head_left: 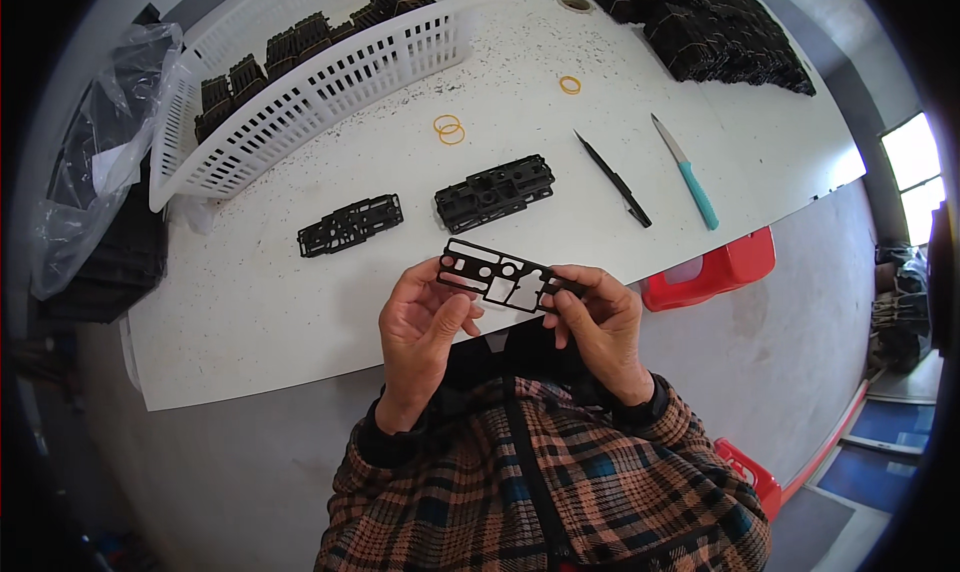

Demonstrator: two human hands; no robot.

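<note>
A flat black plastic frame with round and square cut-outs (488, 281) is held up between my two hands, over the near edge of the white table. My left hand (420, 322) grips its left end, fingers behind and thumb near the lower edge. The right end is pinched by my right hand (603, 322) between thumb and fingers. Just beyond lies a thicker stack of similar black frames (495, 193). To its left is a lower group of black frames (350, 225), lying slightly tilted on the tabletop.
A white slotted basket (330, 92) holds banded black bundles at the far left. More bundles (705, 32) are piled far right. Yellow rubber bands (449, 130), a black pen-like tool (612, 178) and a teal-handled knife (688, 177) lie on the table (250, 332). A red stool (712, 272) stands beside it.
</note>
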